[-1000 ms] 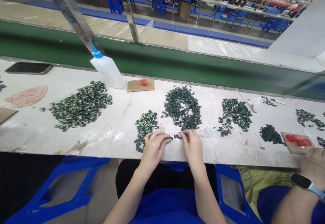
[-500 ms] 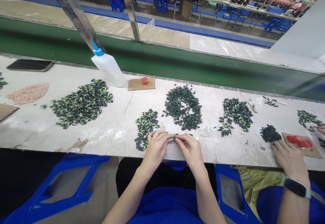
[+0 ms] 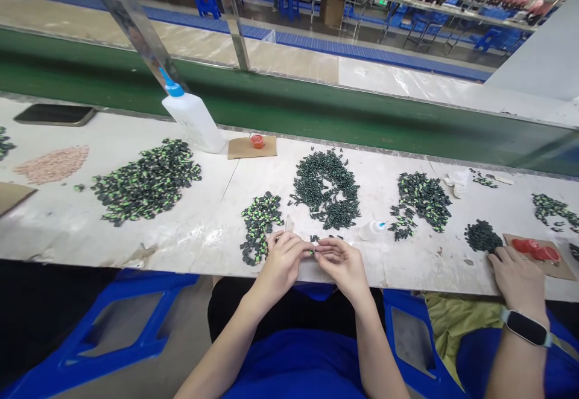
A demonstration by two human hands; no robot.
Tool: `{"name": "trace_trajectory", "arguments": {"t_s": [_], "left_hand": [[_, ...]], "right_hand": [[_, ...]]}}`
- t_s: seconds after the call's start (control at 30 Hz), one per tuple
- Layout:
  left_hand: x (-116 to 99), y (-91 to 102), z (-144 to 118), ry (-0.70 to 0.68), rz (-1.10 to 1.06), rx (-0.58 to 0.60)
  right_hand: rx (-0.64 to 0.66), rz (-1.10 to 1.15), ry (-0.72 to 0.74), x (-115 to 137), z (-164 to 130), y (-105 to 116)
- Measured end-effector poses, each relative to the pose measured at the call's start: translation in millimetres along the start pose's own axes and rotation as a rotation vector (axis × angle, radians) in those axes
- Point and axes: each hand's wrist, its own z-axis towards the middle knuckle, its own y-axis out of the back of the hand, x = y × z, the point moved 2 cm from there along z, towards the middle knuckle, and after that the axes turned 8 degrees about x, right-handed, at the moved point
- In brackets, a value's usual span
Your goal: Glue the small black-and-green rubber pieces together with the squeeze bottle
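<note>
pinching one small green piece [image 3: 312, 248] between both hands [image 3: 283, 260] [image 3: 344, 262] near the dark pile [image 3: 326, 189], i judge joining underway; next needs steady alignment.

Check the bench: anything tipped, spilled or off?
One thing: the small glue bottle lies on its side beside the dark green pile, right of the right hand. The big white bottle only appears to lean.

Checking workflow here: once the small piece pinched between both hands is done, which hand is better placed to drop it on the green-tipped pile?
Probably the left hand: the green-tipped pile lies just beside it, while the right hand sits farther away.
</note>
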Motion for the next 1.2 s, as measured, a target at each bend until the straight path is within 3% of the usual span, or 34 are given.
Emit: {"name": "trace_trajectory", "arguments": {"t_s": [0.2, 0.37, 0.53, 0.67, 0.77, 0.83, 0.93, 1.03, 1.1, 1.2], "left_hand": [[-2, -0.5, -1, 0.012, -0.09, 0.032], [-1, 0.7, -1, 0.038, -0.138, 0.083], [-4, -1.4, -1, 0.029, -0.158, 0.06], [-13, -4.0, -1, 0.007, -0.174, 0.105], [-11, -1.6, -2, 0.004, -0.172, 0.156], [-2, 4.1, -3, 0.034, -0.118, 0.122], [16, 16.6, -7, 0.102, 0.038, -0.007], [28, 27.0, -10, 0.156, 0.15, -0.085], [30, 31.1, -10, 0.176, 0.193, -0.099], [25, 32.9, -10, 0.171, 0.232, -0.089]], "right_hand": [[0.097, -0.082, 0.035, 3, -4, 4], [0.056, -0.101, 0.084, 4, -5, 2], [0.018, -0.105, 0.075, 6, -7, 3], [0.048, -0.17, 0.113, 14, -16, 17], [0.062, -0.259, 0.129, 15, -26, 42], [-0.063, -0.322, 0.114, 11, -32, 66], [-0.452, -0.408, 0.111, 6, -37, 102], [-0.723, -0.479, 0.156, 5, -35, 118], [-0.759, -0.554, 0.215, 6, -31, 118], [-0.689, -0.722, 0.274, 3, -22, 108]]}}
